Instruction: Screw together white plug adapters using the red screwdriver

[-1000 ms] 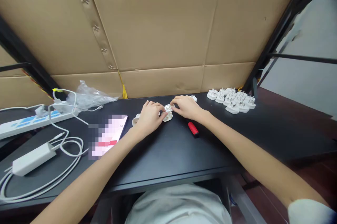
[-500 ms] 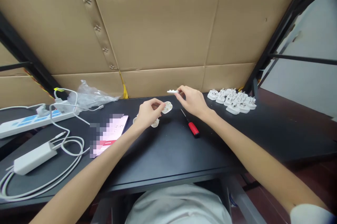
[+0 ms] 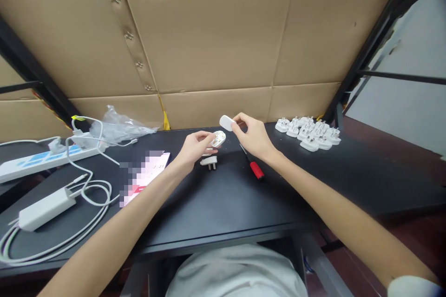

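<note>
Your left hand point(image 3: 195, 150) curls lightly around a white plug body point(image 3: 219, 139), its open inner side facing up and its long axis tilted up and to the right. The parts inside are too small to make out. Your right hand point(image 3: 252, 136) pinches a white plug cover point(image 3: 226, 122) between thumb and fingers, just apart from the plug body, with its long axis slanting down to the right. Just below your left hand, a white plug part point(image 3: 209, 162) lies on the desk point(image 3: 223, 208), its pins seemingly toward you. A red-handled screwdriver point(image 3: 256, 170) lies beside your right wrist, its shaft pointing up and left. Open desk runs right and toward the front edge. At the back edge sit grouped white plugs point(image 3: 306, 134); to the left are a pixelated phone point(image 3: 144, 178), a power strip point(image 3: 42, 164), and a charger point(image 3: 47, 208) with cables.
</note>
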Action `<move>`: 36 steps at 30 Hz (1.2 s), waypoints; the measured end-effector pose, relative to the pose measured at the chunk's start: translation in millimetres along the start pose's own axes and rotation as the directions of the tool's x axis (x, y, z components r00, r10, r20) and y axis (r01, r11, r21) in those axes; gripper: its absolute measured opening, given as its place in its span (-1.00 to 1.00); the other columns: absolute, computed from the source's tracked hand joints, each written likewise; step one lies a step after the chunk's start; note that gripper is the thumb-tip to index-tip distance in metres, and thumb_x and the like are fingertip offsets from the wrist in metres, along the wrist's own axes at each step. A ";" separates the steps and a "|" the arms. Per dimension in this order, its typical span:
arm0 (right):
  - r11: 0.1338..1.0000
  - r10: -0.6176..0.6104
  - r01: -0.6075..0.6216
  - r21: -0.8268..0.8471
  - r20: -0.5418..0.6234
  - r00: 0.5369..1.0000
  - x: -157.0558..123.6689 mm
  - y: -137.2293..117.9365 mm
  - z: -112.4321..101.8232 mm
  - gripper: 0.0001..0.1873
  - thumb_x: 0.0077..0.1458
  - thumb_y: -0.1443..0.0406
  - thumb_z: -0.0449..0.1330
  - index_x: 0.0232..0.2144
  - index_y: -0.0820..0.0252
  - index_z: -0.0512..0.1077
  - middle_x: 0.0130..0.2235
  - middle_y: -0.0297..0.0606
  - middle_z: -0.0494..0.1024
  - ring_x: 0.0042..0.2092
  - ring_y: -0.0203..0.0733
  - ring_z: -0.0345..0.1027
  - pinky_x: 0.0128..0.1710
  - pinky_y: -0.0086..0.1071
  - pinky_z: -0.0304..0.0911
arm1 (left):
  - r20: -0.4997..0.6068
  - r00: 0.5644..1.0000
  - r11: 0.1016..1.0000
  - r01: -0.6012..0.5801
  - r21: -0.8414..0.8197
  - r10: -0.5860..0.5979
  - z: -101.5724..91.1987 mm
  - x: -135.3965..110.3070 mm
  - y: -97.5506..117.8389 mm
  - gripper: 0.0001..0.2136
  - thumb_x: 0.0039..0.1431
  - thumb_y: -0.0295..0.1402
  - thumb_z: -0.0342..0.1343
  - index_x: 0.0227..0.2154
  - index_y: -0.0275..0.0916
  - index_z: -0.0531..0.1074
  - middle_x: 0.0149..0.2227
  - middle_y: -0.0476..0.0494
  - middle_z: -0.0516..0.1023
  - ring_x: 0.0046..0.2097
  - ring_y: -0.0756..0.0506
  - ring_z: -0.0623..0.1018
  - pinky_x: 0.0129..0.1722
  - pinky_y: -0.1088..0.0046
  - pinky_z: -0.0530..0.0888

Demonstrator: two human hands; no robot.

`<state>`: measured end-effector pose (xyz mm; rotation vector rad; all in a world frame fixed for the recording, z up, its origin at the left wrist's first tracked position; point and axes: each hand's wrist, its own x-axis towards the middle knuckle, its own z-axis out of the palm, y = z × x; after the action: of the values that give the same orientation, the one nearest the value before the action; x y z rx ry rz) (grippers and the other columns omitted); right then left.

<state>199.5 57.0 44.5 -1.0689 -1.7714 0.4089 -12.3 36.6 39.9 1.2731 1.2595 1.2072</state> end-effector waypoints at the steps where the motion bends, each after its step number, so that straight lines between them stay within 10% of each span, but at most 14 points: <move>1: 0.997 0.029 -0.030 0.065 0.011 1.000 0.1 0.3 1.2 -0.79 0.37 0.14 0.18 -0.27 0.09 0.52 -0.20 -0.28 0.74 -0.13 -0.10 0.63 -0.14 -0.28 0.49 | 0.000 1.000 1.000 0.015 -0.020 -0.015 0.3 -0.4 0.3 -0.73 0.18 -0.20 0.51 -0.20 -0.29 0.69 -0.10 -0.32 0.79 -0.16 -0.24 0.80 -0.06 0.21 0.76; 7: 0.879 0.256 -0.288 0.380 0.134 0.957 1.3 -0.7 7.1 -0.81 0.17 0.22 0.32 -0.18 0.10 0.47 -0.24 -0.30 0.71 -0.20 -0.15 0.62 -0.44 -0.45 0.49 | -0.011 0.998 0.994 0.054 -0.091 -0.055 0.5 -4.0 3.3 -0.68 0.19 -0.32 0.51 -0.03 -0.29 0.66 -0.07 -0.33 0.80 -0.11 -0.26 0.82 0.03 0.14 0.74; 12: 0.840 0.266 -0.328 0.432 0.199 0.943 0.3 -9.3 2.9 -0.37 0.14 0.36 0.29 0.27 0.04 0.46 -0.27 -0.38 0.69 -0.20 -0.22 0.63 -0.37 -0.46 0.61 | 0.014 0.996 0.979 0.085 -0.184 -0.084 2.9 -6.2 5.2 -0.73 0.23 -0.40 0.42 -0.01 -0.29 0.69 -0.07 -0.30 0.82 -0.05 -0.25 0.81 0.21 0.11 0.69; 18: 0.866 0.227 -0.298 0.401 0.216 0.950 -2.6 -7.5 3.7 -0.83 0.30 0.21 0.30 -0.11 0.09 0.63 -0.14 -0.27 0.76 -0.16 -0.19 0.69 -0.34 -0.42 0.67 | 0.043 0.998 0.964 0.047 -0.263 -0.037 10.3 -11.5 6.5 -0.68 0.15 -0.55 0.38 -0.01 -0.29 0.71 0.00 -0.28 0.81 0.06 -0.23 0.79 0.33 0.14 0.63; 27: 0.920 0.204 -0.218 0.325 0.079 0.976 1.8 1.5 5.5 -0.73 0.23 0.07 0.37 -0.18 0.12 0.65 -0.20 -0.24 0.75 -0.22 -0.14 0.62 -0.52 -0.47 0.46 | 0.067 0.997 0.949 -0.006 -0.317 0.029 13.9 -14.6 3.7 -0.61 0.11 -0.46 0.52 0.02 -0.26 0.67 0.04 -0.27 0.79 0.17 -0.25 0.74 0.37 0.10 0.59; 36: 0.859 0.243 -0.288 0.424 0.158 0.957 -1.8 -6.6 5.5 -0.69 0.23 0.19 0.41 0.01 0.11 0.66 -0.12 -0.24 0.74 -0.24 -0.18 0.71 -0.42 -0.41 0.67 | 0.075 0.996 0.937 -0.027 -0.349 0.057 14.0 -14.2 1.2 -0.53 0.12 -0.47 0.51 0.11 -0.26 0.62 0.19 -0.29 0.74 0.15 -0.20 0.74 0.37 0.17 0.58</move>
<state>191.8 52.9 45.4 -0.9712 -1.5098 1.0043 2.0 22.6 39.7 1.0801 0.9115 1.3251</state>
